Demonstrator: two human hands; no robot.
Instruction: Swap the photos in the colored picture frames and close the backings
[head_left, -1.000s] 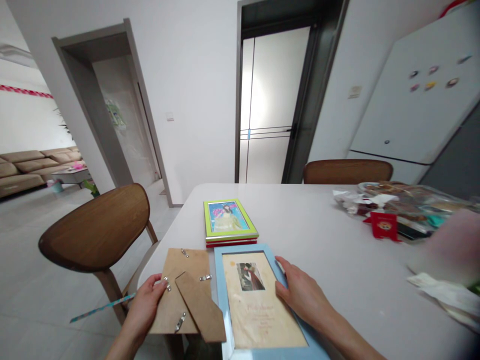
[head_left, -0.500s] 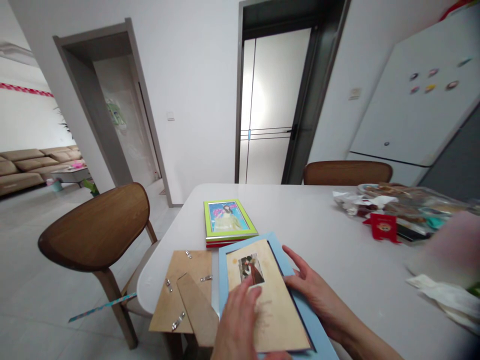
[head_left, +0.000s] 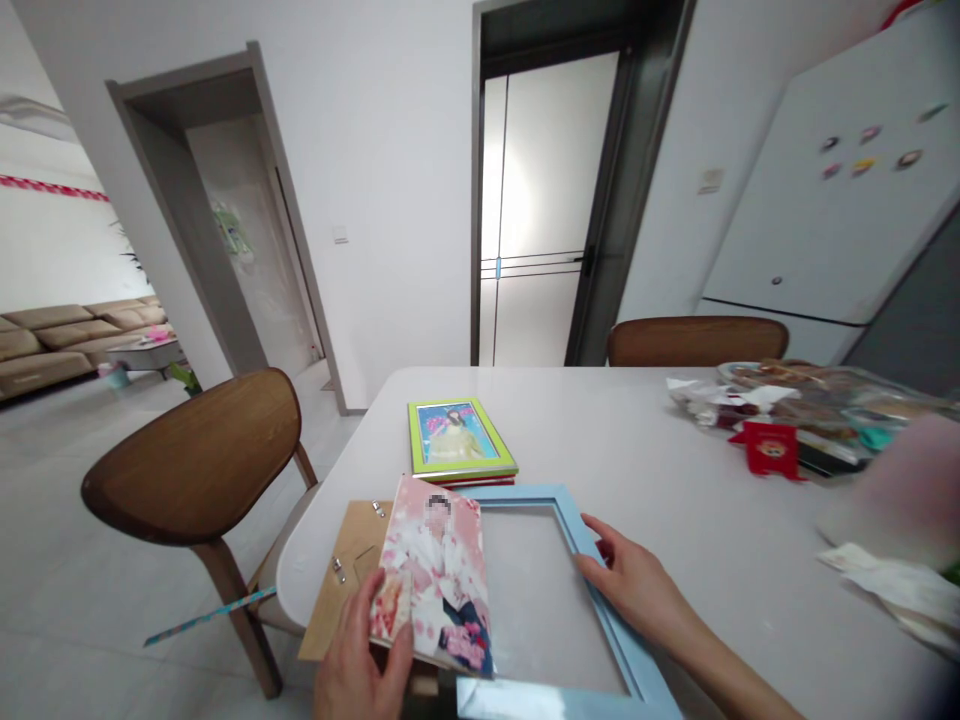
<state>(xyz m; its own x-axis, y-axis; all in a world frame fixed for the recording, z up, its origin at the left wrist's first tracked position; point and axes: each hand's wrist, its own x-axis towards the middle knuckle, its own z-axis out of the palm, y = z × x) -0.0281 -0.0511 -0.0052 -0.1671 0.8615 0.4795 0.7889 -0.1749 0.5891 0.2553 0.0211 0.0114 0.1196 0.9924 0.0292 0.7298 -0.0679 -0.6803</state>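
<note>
The light-blue picture frame (head_left: 626, 650) was face down or face up, I could not tell which, at the table's (head_left: 637, 440) near edge, its opening showing pale grey. A pink portrait print (head_left: 439, 585), a figure in white among blossoms, overlapped the frame's left side, top edge slanting. Beneath the print, farther left, the brown backing board (head_left: 349, 540) lay partly covered, two metal clips (head_left: 338, 570) visible.

From my end I see the blue frame (head_left: 628, 650) as smooth, with a sheen along its lower rail. The photo print (head_left: 446, 575) looks like smooth paper; the backing board (head_left: 328, 612), matt brown fibreboard with shiny metal clips (head_left: 338, 571). I read the bench (head_left: 652, 480) as smooth with a soft gloss, the chair (head_left: 195, 460) as satin brown wood.
</note>
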